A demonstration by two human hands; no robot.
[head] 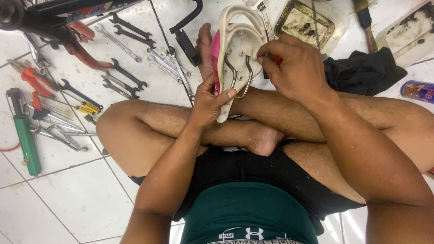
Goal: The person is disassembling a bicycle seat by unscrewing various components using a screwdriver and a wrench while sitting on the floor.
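A bicycle saddle [237, 43] with a cream plastic underside, metal rails and a pink top edge is held upside down above my crossed legs. My left hand [209, 101] grips its lower end, thumb pressed on the shell beside the rails. My right hand [294, 68] is closed around a red-handled tool [276, 59], its tip at the saddle's underside near the rail mount. The tool's shaft is mostly hidden by my fingers.
Several wrenches [129, 54], red pliers [31, 77], small screwdrivers [86, 107] and a green pump [25, 140] lie on the white tiled floor at left. A bike frame [54, 13] and pedal [186, 45] are ahead. A dirty tray [312, 22], brush [364, 22], black cloth [366, 72] and can [418, 91] sit right.
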